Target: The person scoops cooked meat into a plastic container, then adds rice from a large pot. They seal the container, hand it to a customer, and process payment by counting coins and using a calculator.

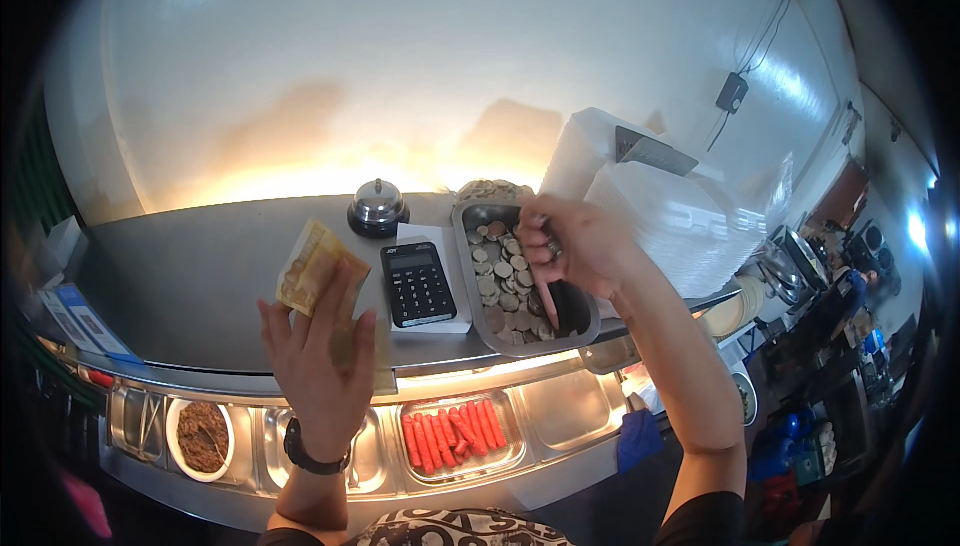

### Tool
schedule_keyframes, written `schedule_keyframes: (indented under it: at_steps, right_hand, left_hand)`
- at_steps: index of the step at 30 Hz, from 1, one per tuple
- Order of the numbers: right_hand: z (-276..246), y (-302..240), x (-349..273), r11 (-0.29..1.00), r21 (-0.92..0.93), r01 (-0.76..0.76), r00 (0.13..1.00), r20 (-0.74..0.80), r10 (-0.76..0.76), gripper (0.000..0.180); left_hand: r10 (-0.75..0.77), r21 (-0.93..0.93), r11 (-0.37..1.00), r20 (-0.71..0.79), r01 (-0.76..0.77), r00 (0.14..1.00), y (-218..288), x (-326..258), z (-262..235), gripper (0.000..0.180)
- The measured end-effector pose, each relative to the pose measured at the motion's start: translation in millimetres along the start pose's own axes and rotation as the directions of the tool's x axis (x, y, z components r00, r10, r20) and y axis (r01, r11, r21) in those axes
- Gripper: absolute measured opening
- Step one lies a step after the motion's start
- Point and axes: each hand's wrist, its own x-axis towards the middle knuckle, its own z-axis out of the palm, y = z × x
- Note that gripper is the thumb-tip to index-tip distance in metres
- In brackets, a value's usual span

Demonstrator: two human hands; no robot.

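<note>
My left hand (322,361) is raised above the steel counter shelf (200,291), fingers spread, with yellowish banknotes (312,268) held between thumb and fingers. My right hand (572,244) reaches into a metal tray (468,276) full of coins (500,281), its fingers pinched around a few coins. A black calculator (418,284) lies on a white sheet between the two hands. A black watch sits on my left wrist.
A silver call bell (378,208) stands behind the calculator. Below the shelf are lit steel pans with red sausages (455,436) and a bowl of brown minced food (202,436). White stacked boxes (650,201) stand to the right. Blue cards (85,321) lie at left.
</note>
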Motion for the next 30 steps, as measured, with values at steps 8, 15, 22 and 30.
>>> schedule_keyframes:
  at_steps: [8, 15, 22, 30]
  right_hand:
    - [1, 9, 17, 0.969, -0.167, -0.184, 0.963, 0.168, 0.212, 0.028]
    - [-5, 6, 21, 0.977, -0.059, -0.207, 0.95, 0.227, 0.215, 0.023]
    - [-3, 9, 15, 0.981, 0.101, -0.166, 0.952, 0.277, 0.132, 0.023]
    - [12, 5, 3, 0.997, 0.054, -0.064, 0.973, 0.227, 0.05, 0.035]
  left_hand:
    - [0.019, 0.024, 1.0, -0.076, -0.017, 0.997, -6, -2, 8, 0.048]
    - [0.005, 0.024, 1.0, -0.081, -0.003, 0.997, -6, -4, 9, 0.048]
    - [-0.004, 0.028, 1.0, -0.031, 0.005, 1.0, -4, -5, 7, 0.047]
    - [0.004, 0.014, 1.0, -0.022, -0.004, 1.0, -4, -3, 4, 0.048]
